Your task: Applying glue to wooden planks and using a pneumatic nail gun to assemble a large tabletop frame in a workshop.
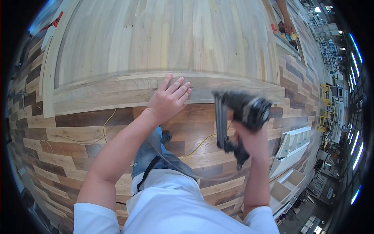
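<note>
A large panel of pale wooden strips (163,35) lies in front of me, with a flat wooden board (113,89) along its near edge. My left hand (168,99) rests on this board, palm down and fingers stretched out. In my right hand (249,136) is a black nail gun (243,107), gripped by its handle and blurred by motion. Its nose points left, over or close to the board's near edge to the right of my left hand; whether it touches the wood I cannot tell.
Yellow hose (204,142) trails over the wood-plank floor (93,123). White box-like frames (290,150) stand at the right. At the far right, another person's hand (288,26) is at a power tool (290,37). A red clamp (57,19) sits at the far left.
</note>
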Tool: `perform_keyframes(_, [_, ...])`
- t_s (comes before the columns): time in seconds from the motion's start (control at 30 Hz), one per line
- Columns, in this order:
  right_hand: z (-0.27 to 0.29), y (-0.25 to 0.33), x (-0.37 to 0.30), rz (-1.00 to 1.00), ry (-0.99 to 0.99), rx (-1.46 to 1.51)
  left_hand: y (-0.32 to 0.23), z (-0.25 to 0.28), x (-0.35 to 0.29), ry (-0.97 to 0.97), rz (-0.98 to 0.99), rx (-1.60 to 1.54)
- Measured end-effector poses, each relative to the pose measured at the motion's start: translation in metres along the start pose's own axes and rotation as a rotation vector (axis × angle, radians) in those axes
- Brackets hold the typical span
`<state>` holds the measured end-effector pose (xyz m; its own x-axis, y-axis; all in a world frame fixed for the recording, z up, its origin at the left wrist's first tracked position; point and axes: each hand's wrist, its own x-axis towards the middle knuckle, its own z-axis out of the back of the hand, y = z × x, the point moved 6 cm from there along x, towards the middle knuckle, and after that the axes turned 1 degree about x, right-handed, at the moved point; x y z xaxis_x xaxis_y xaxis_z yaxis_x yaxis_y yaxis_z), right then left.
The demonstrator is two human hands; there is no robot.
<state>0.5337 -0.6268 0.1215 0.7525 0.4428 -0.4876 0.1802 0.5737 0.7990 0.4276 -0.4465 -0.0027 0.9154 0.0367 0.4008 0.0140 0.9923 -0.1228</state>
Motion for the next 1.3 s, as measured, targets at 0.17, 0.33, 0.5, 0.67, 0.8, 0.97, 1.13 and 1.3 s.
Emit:
perform_keyframes(0.17, [-0.008, 0.045, 0.080, 0.022, -0.010, -0.377, 0.001, 0.003, 0.000, -0.002, -0.006, 0.004])
perform_keyframes(0.33, [-0.009, 0.055, 0.096, -0.034, 0.091, -0.463, 0.002, 0.000, 0.000, -0.018, 0.008, -0.003])
perform_keyframes(0.5, [-0.007, 0.055, 0.091, -0.017, 0.014, -0.375, 0.002, 0.003, 0.000, -0.018, 0.014, -0.015])
perform_keyframes(0.67, [-0.004, 0.039, 0.041, 0.022, 0.061, -0.192, 0.006, 0.005, -0.004, -0.005, 0.062, -0.116])
perform_keyframes(0.8, [-0.013, -0.005, -0.005, -0.214, 0.200, -0.176, 0.006, 0.005, -0.002, 0.015, 0.107, -0.161])
perform_keyframes(0.97, [-0.030, -0.041, 0.005, -0.108, 0.188, -0.396, 0.007, 0.005, -0.001, 0.034, 0.112, -0.165])
perform_keyframes(1.13, [-0.027, -0.036, 0.006, -0.171, 0.042, -0.275, 0.008, 0.005, -0.001, 0.035, 0.107, -0.159])
perform_keyframes(1.3, [-0.028, -0.032, 0.007, -0.152, 0.027, -0.273, 0.007, 0.004, -0.002, 0.022, 0.104, -0.161])
